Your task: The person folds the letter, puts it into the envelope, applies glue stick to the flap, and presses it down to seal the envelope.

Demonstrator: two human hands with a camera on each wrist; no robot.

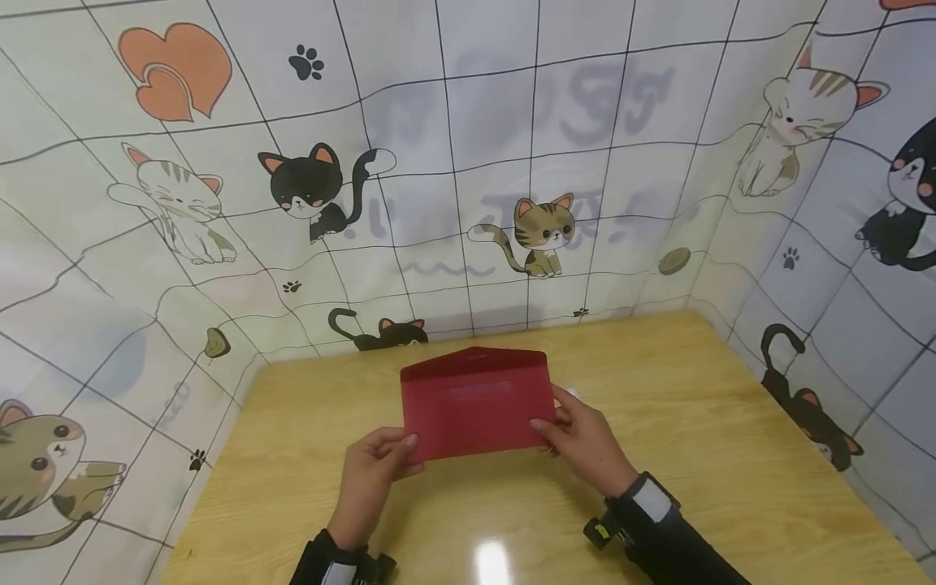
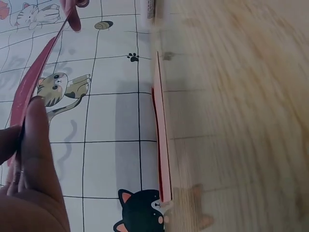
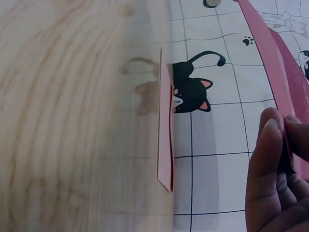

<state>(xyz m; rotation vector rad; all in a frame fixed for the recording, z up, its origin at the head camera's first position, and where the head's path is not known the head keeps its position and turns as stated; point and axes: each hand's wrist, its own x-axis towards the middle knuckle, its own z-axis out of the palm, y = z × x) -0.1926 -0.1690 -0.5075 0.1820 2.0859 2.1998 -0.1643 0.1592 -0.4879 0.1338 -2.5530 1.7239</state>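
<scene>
A red envelope is held above the table, its darker pointed flap along the top edge. My left hand pinches its lower left corner, thumb on the near face and fingers behind. On the right edge, low down, my right hand grips it between thumb and fingers. Both wrist views show the envelope edge-on, tilted. Beyond it lies a flat pink-red folded piece on the table, seen edge-on; the held envelope hides it in the head view.
The wooden table meets cloth walls printed with cats and grid lines at the back and sides. A small white item with dark print stands at the top of the left wrist view. Each wrist wears a dark strap.
</scene>
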